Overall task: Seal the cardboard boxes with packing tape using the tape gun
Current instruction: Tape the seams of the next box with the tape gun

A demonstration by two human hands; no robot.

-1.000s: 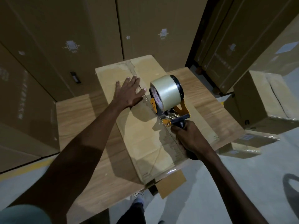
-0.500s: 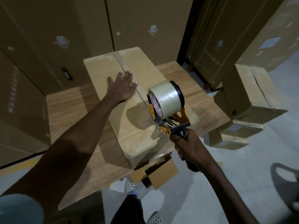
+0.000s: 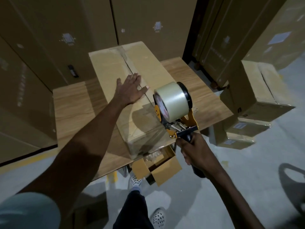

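A long cardboard box (image 3: 132, 90) lies on the wooden bench (image 3: 72, 109), its long axis running from the near bench edge away toward the tall stacked cartons (image 3: 148, 19) behind, angled slightly left; the centre seam follows the same line. The left hand (image 3: 130, 90) lies flat on the lid with fingers straight and spread, pressing beside the seam about halfway along. The right hand (image 3: 196, 152) has its grip clamped round the black handle of the tape gun (image 3: 178, 118), which is at the near end of the box, above the bench edge; its roll of clear tape (image 3: 173, 101) points up and away, the handle back toward the person. A glossy strip of tape shows over the box's near end face. Compared with half a second ago, the gun sits lower and nearer the box's front corner, while the left hand keeps its place on the lid. Below the bench edge an open small box (image 3: 158, 166) sits on the floor, and more cartons (image 3: 257, 90) stand to the right.
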